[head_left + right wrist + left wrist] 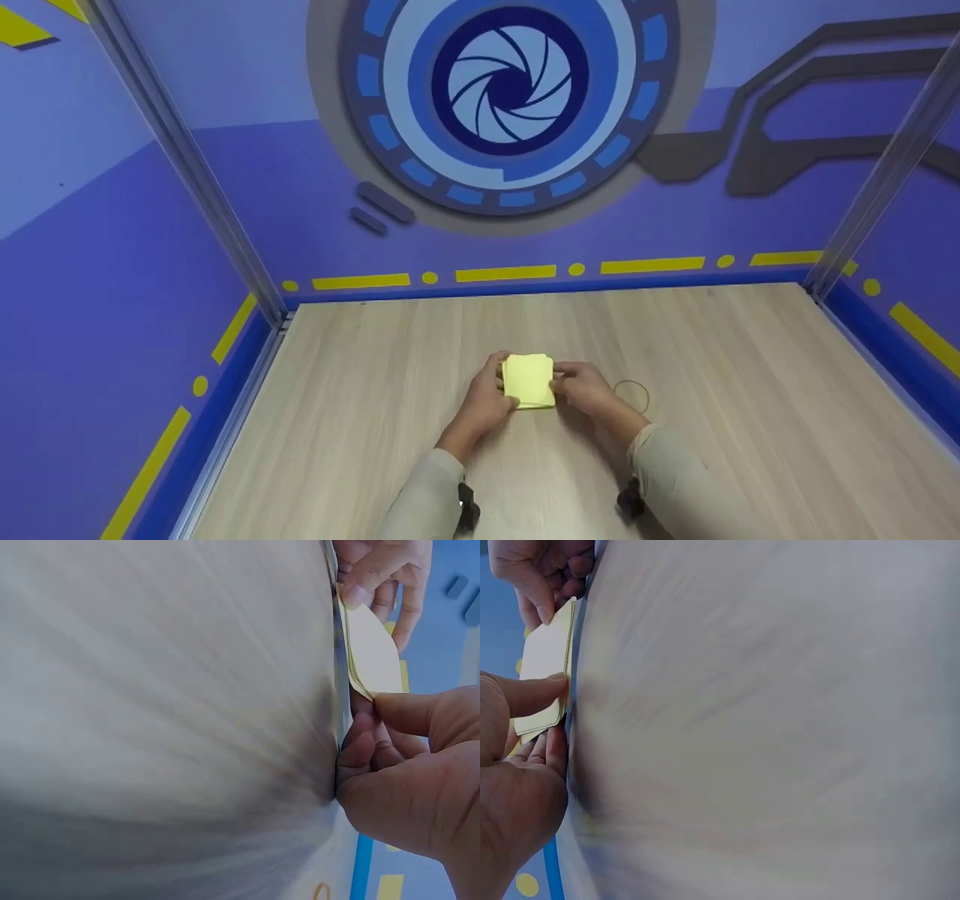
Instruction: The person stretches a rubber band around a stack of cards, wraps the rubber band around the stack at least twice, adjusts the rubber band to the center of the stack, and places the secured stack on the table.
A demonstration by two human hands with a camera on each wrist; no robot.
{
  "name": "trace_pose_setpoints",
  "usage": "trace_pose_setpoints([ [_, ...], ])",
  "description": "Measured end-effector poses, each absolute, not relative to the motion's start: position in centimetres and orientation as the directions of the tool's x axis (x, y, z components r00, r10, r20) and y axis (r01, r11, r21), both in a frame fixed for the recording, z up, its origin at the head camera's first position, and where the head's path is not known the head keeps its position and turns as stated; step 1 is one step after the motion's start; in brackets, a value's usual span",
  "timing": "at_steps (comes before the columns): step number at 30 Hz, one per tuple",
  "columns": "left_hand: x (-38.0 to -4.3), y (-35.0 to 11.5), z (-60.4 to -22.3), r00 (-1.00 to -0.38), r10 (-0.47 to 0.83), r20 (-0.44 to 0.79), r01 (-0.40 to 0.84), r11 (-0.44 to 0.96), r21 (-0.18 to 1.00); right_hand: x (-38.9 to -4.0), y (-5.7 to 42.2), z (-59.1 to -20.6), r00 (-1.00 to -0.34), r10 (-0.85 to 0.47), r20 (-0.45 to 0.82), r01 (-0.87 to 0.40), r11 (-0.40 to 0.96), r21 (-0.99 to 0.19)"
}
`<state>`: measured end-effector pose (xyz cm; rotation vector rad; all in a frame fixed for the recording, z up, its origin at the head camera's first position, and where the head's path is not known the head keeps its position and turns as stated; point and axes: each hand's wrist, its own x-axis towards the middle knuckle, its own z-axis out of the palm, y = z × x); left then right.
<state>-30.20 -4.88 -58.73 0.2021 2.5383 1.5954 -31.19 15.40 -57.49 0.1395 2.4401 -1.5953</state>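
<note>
A small stack of pale yellow cards is held between both hands above the wooden table. Its sheets are slightly out of line at the edges. My left hand grips the left side, thumb on the top face and fingers beneath, as the left wrist view shows with the cards. On the opposite side, my right hand pinches the edge between thumb and fingers. In the right wrist view the stack looks bent along its face. Whether anything is printed underneath is hidden.
A thin tan rubber band lies on the table just right of the right hand. Blue-purple printed panels wall in the back and both sides, with metal posts at the corners. Dark wrist cameras hang under the sleeves.
</note>
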Motion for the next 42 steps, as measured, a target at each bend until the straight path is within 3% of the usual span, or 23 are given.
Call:
trace_pose_setpoints([
  [5, -29.7, -5.2, -57.9, -0.972, 0.232, -0.048, 0.056, 0.422, 0.905, -30.6, 15.1, -57.2, -0.977, -0.047, -0.208, 0.171, 0.413, -0.895],
  [13, -28.9, -5.6, -56.8, -0.947, 0.317, -0.056, 0.077, 0.394, 0.916, -29.6, 15.6, -56.0, -0.997, -0.058, -0.055, 0.021, 0.474, -0.880],
  [22, -28.7, -6.0, -55.9, -0.927, 0.370, -0.054, 0.054, 0.275, 0.960, -28.8, 17.5, -54.3, -0.966, -0.255, 0.036, -0.146, 0.427, -0.893],
  [31, -28.5, -5.9, -55.3, -0.905, 0.421, -0.061, 0.080, 0.308, 0.948, -28.9, 19.2, -54.0, -0.917, -0.399, -0.024, -0.136, 0.367, -0.920],
  [42, -28.5, -6.0, -55.9, -0.910, 0.413, -0.040, 0.092, 0.295, 0.951, -28.6, 18.8, -54.7, -0.954, -0.298, -0.023, -0.085, 0.346, -0.935],
])
